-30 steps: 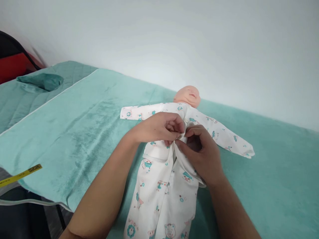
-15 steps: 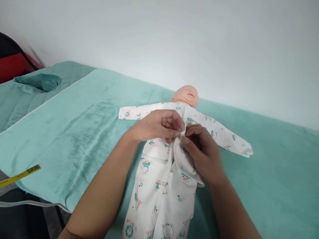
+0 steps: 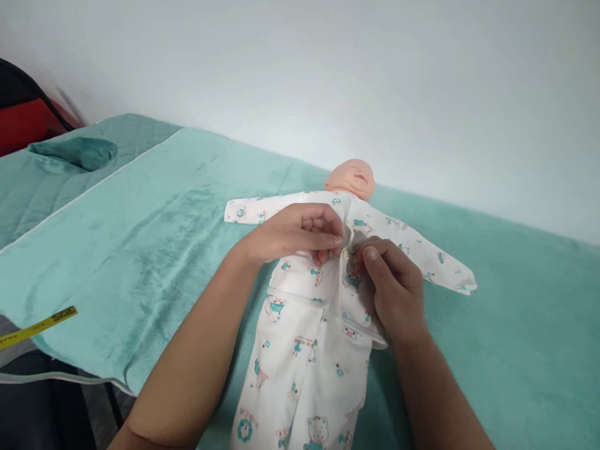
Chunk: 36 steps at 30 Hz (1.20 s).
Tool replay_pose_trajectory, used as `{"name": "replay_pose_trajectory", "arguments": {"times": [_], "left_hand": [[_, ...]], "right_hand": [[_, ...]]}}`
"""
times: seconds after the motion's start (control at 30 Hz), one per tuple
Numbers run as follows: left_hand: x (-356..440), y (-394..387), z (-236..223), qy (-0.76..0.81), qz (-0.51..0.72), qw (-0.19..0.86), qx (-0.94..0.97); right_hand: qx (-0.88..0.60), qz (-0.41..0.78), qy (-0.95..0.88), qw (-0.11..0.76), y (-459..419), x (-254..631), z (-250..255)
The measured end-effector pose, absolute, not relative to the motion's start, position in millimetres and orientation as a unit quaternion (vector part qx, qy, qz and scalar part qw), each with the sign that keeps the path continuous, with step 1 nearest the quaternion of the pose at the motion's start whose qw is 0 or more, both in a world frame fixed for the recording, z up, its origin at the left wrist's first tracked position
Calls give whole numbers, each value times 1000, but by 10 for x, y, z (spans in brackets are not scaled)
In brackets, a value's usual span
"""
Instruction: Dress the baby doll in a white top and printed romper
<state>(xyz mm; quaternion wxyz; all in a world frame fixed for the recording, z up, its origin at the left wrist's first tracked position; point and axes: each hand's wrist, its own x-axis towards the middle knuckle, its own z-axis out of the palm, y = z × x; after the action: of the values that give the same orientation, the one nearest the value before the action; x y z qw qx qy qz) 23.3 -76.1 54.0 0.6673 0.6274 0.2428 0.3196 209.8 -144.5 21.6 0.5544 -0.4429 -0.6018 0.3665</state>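
A baby doll [image 3: 350, 178] lies on its back, dressed in a white printed jacket [image 3: 300, 278] and matching trousers [image 3: 307, 362]. Over its chest my left hand [image 3: 312, 231] is closed, thumb and fingertips together at the jacket's front edge; what they pinch, if anything, is hidden. A small pale button [image 3: 345, 255] shows on that edge between my hands. To the right of the button, my right hand [image 3: 396, 281] is closed with its fingers curled, just over the jacket's front panel. Its fingertips are partly hidden, so I cannot make out anything in them.
Beneath the doll spreads a green plush cover [image 3: 154, 244]. A darker green padded piece with a hole [image 3: 75, 153] lies at the far left, beside a red and black object [image 3: 21, 122]. A yellow strip [image 3: 40, 326] juts in at left. A white wall [image 3: 300, 81] rises behind.
My right hand has shifted slightly right, off the jacket's front edge, and the button there shows. My left hand has stayed nearly in place. The front edge lies flatter.
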Motion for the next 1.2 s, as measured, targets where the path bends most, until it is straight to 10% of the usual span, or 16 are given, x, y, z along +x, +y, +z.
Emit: {"name": "replay_pose_trajectory", "arguments": {"times": [0.3,0.93,1.2], "left_hand": [[124,-1204,75,487,447,427,616],[-204,-1883,-210,498,491,450,555],[-295,-1844,-252,434,538,472,548]], "right_hand": [[-434,148,-763,455,-1814,2195,153],[-499,-13,-683,533,-2405,2352,-153],[-486,122,-692,519,-2446,2376,-152]]}}
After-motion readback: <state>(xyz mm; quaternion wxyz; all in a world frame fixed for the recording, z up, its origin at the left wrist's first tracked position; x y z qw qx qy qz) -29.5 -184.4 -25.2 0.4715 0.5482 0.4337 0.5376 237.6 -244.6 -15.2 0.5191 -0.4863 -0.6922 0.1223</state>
